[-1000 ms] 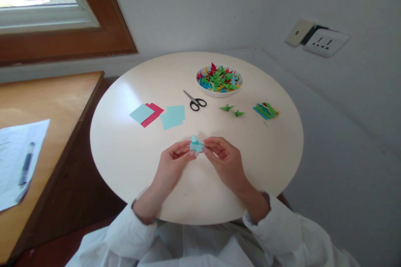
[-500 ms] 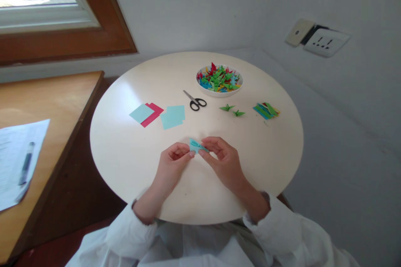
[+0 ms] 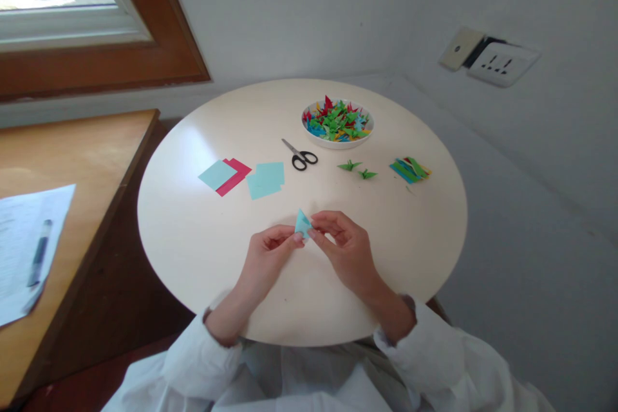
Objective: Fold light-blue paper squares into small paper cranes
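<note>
Toward the near edge of the table (image 3: 290, 325), left hand (image 3: 265, 256) and right hand (image 3: 345, 246) pinch peaked, pale-blue folded paper (image 3: 301, 222), its sides partly covered; beyond lie scissors (image 3: 299, 158) and a bowl (image 3: 337, 144).

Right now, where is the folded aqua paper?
Head view: the paper is just below centre, held between left hand and right hand, nearer than the black-handled scissors.

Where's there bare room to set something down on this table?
Bare table lies between the left hand and left rim, between the right hand and right rim, and behind the red and blue paper squares. It's most crowded around the scissors, green paper cranes, coloured paper pile and white bowl.
</note>
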`<move>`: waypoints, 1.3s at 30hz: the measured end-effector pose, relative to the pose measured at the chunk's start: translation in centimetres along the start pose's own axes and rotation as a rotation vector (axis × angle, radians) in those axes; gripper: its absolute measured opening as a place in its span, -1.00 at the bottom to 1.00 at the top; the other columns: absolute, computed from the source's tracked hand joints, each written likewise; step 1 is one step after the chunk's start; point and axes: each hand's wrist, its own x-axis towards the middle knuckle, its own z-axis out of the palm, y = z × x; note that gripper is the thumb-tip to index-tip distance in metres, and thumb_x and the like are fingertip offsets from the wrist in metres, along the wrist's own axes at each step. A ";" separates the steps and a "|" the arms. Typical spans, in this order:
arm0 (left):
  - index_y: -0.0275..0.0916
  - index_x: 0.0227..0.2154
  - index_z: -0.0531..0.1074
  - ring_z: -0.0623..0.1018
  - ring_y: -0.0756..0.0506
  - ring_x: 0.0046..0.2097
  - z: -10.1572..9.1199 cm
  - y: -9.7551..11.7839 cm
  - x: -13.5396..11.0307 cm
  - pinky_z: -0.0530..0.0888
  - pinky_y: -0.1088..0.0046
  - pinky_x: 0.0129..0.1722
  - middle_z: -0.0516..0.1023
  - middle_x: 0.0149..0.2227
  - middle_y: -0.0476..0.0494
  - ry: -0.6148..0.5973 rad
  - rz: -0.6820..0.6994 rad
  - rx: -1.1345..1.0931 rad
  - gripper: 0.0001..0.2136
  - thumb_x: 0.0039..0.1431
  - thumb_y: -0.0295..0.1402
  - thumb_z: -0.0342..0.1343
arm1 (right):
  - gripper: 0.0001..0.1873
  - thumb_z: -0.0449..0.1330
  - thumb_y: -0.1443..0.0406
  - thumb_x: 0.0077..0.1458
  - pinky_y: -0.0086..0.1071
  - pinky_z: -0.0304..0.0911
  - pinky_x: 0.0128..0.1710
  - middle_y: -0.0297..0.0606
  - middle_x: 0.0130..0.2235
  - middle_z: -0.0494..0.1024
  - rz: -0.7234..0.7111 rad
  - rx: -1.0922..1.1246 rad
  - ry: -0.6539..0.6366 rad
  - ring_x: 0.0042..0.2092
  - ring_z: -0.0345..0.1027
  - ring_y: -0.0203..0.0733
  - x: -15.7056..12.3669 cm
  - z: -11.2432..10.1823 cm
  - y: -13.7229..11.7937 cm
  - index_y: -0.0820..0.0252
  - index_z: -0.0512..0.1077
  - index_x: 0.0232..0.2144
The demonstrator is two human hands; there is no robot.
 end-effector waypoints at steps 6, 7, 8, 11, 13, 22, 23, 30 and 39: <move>-0.27 -0.58 0.52 0.45 -0.03 -0.44 -0.2 -0.5 0.1 0.34 0.48 -0.40 0.54 -0.53 -0.08 0.052 0.059 0.033 -0.86 -0.12 -0.29 0.23 | -0.82 0.26 0.32 -0.11 -0.37 0.37 -0.28 -0.29 -0.34 0.53 -0.007 -0.013 -0.010 -0.29 0.43 -0.24 -0.1 0.0 -0.1 0.14 0.42 -0.35; -0.27 -0.58 0.52 0.45 -0.03 -0.44 -0.2 -0.6 0.1 0.33 0.48 -0.41 0.54 -0.53 -0.08 0.059 0.063 0.037 -0.86 -0.12 -0.29 0.23 | -0.82 0.25 0.31 -0.11 -0.37 0.37 -0.28 -0.29 -0.34 0.53 -0.010 -0.016 -0.013 -0.29 0.43 -0.24 -0.1 0.0 -0.1 0.14 0.42 -0.35; -0.27 -0.58 0.51 0.44 -0.03 -0.45 -0.2 -0.6 0.1 0.33 0.48 -0.41 0.54 -0.54 -0.07 0.065 0.067 0.042 -0.86 -0.11 -0.28 0.23 | -0.82 0.25 0.31 -0.11 -0.37 0.36 -0.29 -0.29 -0.33 0.53 -0.012 -0.022 -0.017 -0.28 0.43 -0.24 0.0 0.0 0.0 0.14 0.42 -0.34; -0.27 -0.57 0.52 0.44 -0.02 -0.45 -0.2 -0.6 0.1 0.32 0.48 -0.42 0.54 -0.53 -0.07 0.070 0.069 0.049 -0.86 -0.11 -0.28 0.22 | -0.84 0.24 0.30 -0.08 -0.38 0.34 -0.29 -0.30 -0.34 0.54 -0.012 -0.057 -0.035 -0.29 0.42 -0.24 0.0 -0.1 0.0 0.14 0.43 -0.34; -0.27 -0.56 0.52 0.44 -0.03 -0.45 -0.2 -0.6 0.0 0.32 0.48 -0.42 0.54 -0.52 -0.07 0.069 0.060 0.044 -0.86 -0.10 -0.28 0.22 | -0.88 0.21 0.29 -0.04 -0.38 0.31 -0.30 -0.30 -0.35 0.55 -0.008 -0.100 -0.066 -0.30 0.42 -0.25 0.1 -0.2 -0.1 0.14 0.45 -0.36; -0.27 -0.56 0.53 0.42 -0.02 -0.46 -0.1 -0.5 -0.2 0.32 0.48 -0.45 0.54 -0.51 -0.09 0.027 0.059 0.051 -0.85 -0.08 -0.28 0.21 | -0.90 0.18 0.28 -0.04 -0.39 0.24 -0.37 -0.33 -0.47 0.54 -0.002 -0.220 -0.069 -0.41 0.35 -0.26 0.1 -0.2 -0.7 0.17 0.45 -0.52; -0.28 -0.56 0.52 0.42 -0.02 -0.47 -0.1 -0.5 -0.1 0.31 0.49 -0.46 0.54 -0.52 -0.09 0.025 0.063 0.056 -0.85 -0.08 -0.28 0.21 | -0.90 0.17 0.28 -0.04 -0.39 0.23 -0.38 -0.33 -0.49 0.53 -0.003 -0.228 -0.067 -0.42 0.34 -0.27 0.1 -0.2 -0.8 0.17 0.44 -0.53; -0.30 -0.55 0.51 0.41 0.00 -0.45 0.0 -0.5 -0.1 0.31 0.51 -0.45 0.54 -0.50 -0.09 0.004 0.065 0.053 -0.84 -0.07 -0.28 0.20 | -0.87 0.16 0.27 -0.03 -0.42 0.20 -0.40 -0.35 -0.52 0.49 -0.009 -0.262 -0.068 -0.45 0.29 -0.29 0.1 -0.2 -0.7 0.18 0.42 -0.55; -0.30 -0.53 0.50 0.42 -0.01 -0.46 0.0 -0.4 -0.1 0.31 0.49 -0.46 0.53 -0.52 -0.08 0.031 0.045 0.051 -0.81 -0.11 -0.24 0.21 | -0.89 0.16 0.28 -0.03 -0.41 0.20 -0.36 -0.34 -0.50 0.48 -0.009 -0.228 -0.079 -0.42 0.29 -0.29 0.0 -0.2 -0.4 0.19 0.41 -0.53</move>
